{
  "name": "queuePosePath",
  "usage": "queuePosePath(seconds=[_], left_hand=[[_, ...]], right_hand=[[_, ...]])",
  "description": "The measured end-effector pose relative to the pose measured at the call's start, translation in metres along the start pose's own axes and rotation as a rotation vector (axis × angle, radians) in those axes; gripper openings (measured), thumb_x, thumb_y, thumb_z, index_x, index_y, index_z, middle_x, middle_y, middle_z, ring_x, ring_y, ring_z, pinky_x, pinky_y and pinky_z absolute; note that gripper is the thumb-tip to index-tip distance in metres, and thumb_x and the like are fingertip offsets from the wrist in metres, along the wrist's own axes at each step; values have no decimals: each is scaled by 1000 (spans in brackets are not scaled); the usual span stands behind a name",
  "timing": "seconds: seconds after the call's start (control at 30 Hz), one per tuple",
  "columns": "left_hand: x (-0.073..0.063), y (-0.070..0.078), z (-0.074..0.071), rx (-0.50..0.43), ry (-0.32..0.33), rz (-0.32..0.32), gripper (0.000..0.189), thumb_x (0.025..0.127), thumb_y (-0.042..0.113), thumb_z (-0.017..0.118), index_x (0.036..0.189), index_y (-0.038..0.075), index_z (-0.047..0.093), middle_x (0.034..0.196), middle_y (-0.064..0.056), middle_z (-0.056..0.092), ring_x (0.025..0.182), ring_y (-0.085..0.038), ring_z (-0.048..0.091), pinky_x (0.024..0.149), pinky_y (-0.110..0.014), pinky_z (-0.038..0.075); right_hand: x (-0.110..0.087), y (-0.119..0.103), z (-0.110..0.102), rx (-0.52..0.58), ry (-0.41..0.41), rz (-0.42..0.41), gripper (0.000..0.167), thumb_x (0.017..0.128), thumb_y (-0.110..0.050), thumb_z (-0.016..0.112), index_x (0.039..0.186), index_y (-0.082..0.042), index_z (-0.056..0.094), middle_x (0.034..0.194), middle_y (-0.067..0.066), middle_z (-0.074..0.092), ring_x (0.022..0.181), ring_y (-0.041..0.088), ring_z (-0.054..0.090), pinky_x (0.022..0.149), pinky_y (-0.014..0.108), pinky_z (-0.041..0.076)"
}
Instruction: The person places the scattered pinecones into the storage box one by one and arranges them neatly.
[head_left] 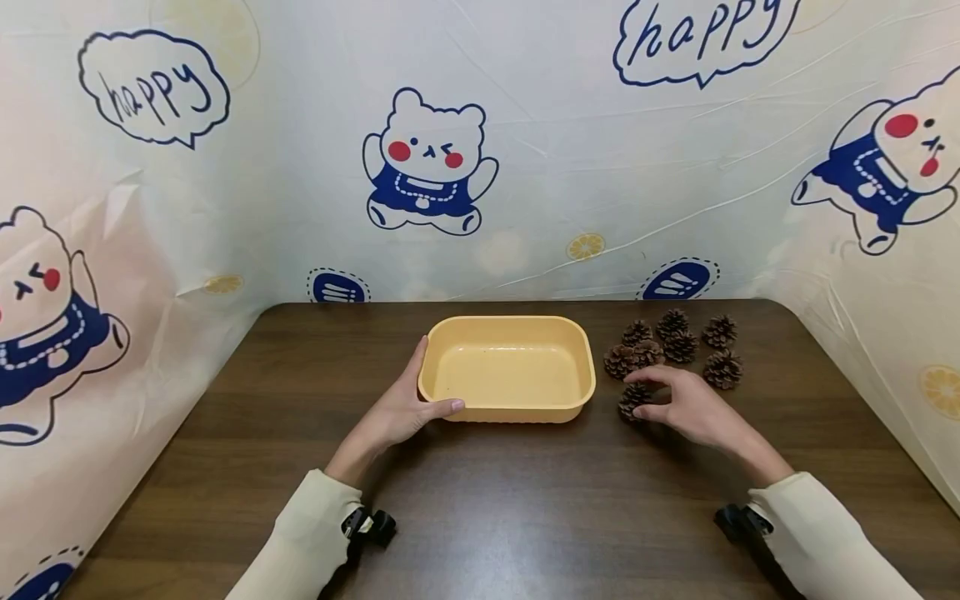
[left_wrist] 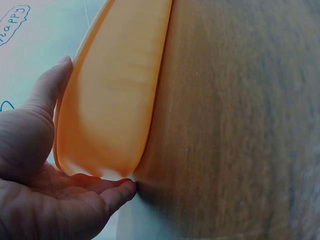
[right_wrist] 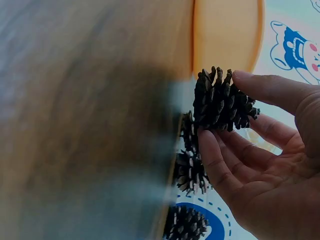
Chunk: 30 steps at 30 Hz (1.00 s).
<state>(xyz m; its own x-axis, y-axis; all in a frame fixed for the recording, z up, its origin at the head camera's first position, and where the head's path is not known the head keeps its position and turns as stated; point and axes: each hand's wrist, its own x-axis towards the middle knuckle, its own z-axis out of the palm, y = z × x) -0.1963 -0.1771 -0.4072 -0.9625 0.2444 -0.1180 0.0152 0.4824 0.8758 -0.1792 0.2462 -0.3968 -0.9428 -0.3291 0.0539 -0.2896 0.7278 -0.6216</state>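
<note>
A yellow rectangular plastic basin (head_left: 517, 412) stands on the table. My left hand (head_left: 401, 408) grips its left end, thumb over the front corner of the rim and fingers along the outer end wall. In the left wrist view, the fingers (left_wrist: 117, 195) curve round the basin's end. To the right of the basin, my right hand (head_left: 693, 410) pinches a brown pine cone (head_left: 632, 402) between thumb and fingertips. The right wrist view shows that cone (right_wrist: 217, 102) with the thumb on one side and fingers on the other.
Several more pine cones (head_left: 681, 346) lie in a loose group at the back right of the dark wooden table (head_left: 480, 508), just beyond my right hand. A printed cloth (head_left: 540, 200) with bear drawings hangs behind the table and along both sides.
</note>
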Motion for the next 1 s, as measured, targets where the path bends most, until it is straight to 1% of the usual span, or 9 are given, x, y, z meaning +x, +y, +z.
queuePosePath(seconds=[0.07,0.2,0.3,0.47,0.7,0.8,0.9,0.97,1.0], left_hand=[[0,-1,0,4,2,-1,126,89,28,86,169,18,-10,177,-15,8,148,-32,42,129,-53,21],[1,-2,0,4,4,-6,126,89,29,86,169,19,-10,177,-15,8,149,-33,40,129,-53,20],[1,-2,0,2,4,-7,126,89,30,86,169,20,-10,177,-15,8,150,-33,39,129,-54,19],[1,-3,0,6,4,-6,126,88,31,86,169,19,-10,177,-14,7,153,-33,35,130,-54,18],[1,-3,-1,8,6,-2,126,88,30,86,169,19,-10,177,-14,5,154,-33,33,130,-53,17],[1,-3,-1,4,7,-2,126,88,30,87,169,19,-10,177,-14,6,153,-32,35,130,-53,17],[1,-2,-1,0,4,-1,127,88,30,87,169,19,-10,177,-13,5,153,-32,36,130,-53,18],[0,-2,-1,1,2,0,127,88,30,87,169,18,-9,177,-13,5,153,-32,35,130,-53,18],[0,-2,-1,3,1,2,127,88,30,87,169,17,-9,177,-14,5,153,-32,35,130,-53,18]], right_hand=[[0,-3,-1,7,1,-3,41,91,-13,81,130,-6,70,138,23,66,111,37,70,88,49,57],[1,-8,-4,11,5,-9,43,91,-12,81,131,-6,69,138,23,66,107,34,70,84,44,57],[2,-12,-7,3,9,-18,42,91,-12,81,131,-6,68,134,21,68,109,33,69,83,42,56],[4,-20,-13,6,19,-22,41,91,-11,81,129,-6,67,130,19,70,106,30,71,81,37,56],[8,-33,-21,4,43,-61,40,91,-12,81,128,-7,68,128,17,71,113,32,69,88,43,56],[12,-39,-23,4,48,-74,39,91,-12,82,128,-7,68,127,15,72,111,29,69,87,41,56],[17,-45,-25,16,44,-85,39,90,-10,81,127,-6,68,125,15,72,103,25,70,84,37,57],[20,-49,-25,19,42,-95,39,90,-9,81,127,-5,68,125,14,72,102,25,70,84,38,58],[21,-51,-25,19,41,-97,39,90,-9,81,127,-5,68,125,14,72,103,25,70,86,41,58]])
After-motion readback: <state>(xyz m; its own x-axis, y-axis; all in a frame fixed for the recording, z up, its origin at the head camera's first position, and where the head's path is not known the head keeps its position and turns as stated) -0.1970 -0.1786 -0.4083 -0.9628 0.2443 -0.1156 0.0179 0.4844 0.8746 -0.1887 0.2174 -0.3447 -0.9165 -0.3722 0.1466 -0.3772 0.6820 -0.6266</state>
